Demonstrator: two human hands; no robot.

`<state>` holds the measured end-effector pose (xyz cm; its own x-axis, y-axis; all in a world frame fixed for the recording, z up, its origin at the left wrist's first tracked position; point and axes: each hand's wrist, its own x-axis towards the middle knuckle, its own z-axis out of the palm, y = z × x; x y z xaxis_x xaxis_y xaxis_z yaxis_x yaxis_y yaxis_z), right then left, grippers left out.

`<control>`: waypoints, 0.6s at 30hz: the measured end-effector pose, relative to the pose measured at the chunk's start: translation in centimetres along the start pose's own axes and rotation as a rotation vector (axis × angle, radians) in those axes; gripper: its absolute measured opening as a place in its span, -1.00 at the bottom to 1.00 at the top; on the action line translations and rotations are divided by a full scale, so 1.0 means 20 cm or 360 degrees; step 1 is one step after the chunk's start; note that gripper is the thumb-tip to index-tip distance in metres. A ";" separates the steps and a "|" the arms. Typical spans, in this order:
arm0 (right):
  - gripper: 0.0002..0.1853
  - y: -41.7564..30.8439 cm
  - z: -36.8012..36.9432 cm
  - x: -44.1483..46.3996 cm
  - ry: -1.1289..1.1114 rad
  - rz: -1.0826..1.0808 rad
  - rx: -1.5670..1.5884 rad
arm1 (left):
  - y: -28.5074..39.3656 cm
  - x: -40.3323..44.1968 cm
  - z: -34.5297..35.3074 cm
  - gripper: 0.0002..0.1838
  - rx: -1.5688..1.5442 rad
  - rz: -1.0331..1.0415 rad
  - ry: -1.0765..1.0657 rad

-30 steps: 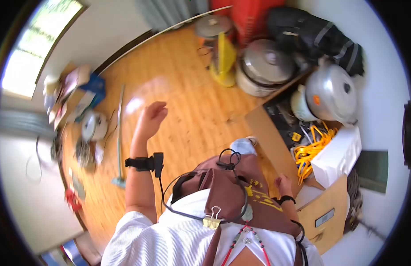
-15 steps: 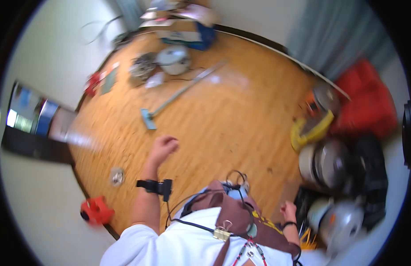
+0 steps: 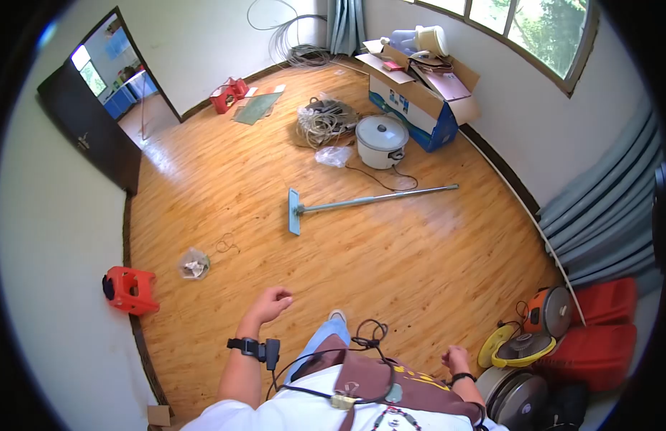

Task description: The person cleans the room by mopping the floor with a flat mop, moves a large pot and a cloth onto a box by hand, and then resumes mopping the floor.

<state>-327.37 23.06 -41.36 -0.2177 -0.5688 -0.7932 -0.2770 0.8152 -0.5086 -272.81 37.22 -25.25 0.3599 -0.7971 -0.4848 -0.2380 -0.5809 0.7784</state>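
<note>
My left hand (image 3: 270, 304) hangs in the air over the wooden floor, its fingers loosely bent and a little apart, with nothing in them. A black strap with a small device (image 3: 252, 349) sits on that wrist, and a cable runs from it. Lower right, my right hand (image 3: 456, 358) is at my side, its fingers curled in with no object visible in them. Beyond my hands a light-blue flat mop (image 3: 369, 200) lies on the floor, its head to the left. Neither hand touches it.
Farther back are a white rice cooker (image 3: 382, 147), coiled cable (image 3: 324, 128) and an open cardboard box (image 3: 412, 108). A red stool (image 3: 134, 290) and a plastic bag (image 3: 194, 264) stand left. Pots (image 3: 520, 399) and red stools (image 3: 592, 352) crowd the right. A dark door (image 3: 89, 133) stands ajar.
My view has turned and steadied, so the mop, cooker and box appear farther right and the window shows. Both hands sit lower in view. Neither has picked anything up.
</note>
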 end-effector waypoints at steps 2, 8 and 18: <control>-0.87 -0.17 0.24 0.08 -0.0085 0.0009 0.0081 | -0.02 0.09 -0.15 -0.73 -0.0044 -0.0015 0.0055; -0.80 -0.91 0.95 0.07 -0.0479 -0.0335 -0.0388 | 0.10 0.45 -0.53 -0.74 -0.0412 -0.0066 0.0209; -0.81 -1.55 1.82 1.14 -0.0474 -0.0310 -0.0788 | -0.05 1.13 -0.48 -0.77 -0.0261 -0.0426 0.0042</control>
<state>-289.69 -11.20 -55.89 0.1322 -0.5889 -0.7973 -0.7033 0.5111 -0.4941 -255.87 21.39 -33.15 0.4139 -0.6138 -0.6722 0.0161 -0.7334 0.6796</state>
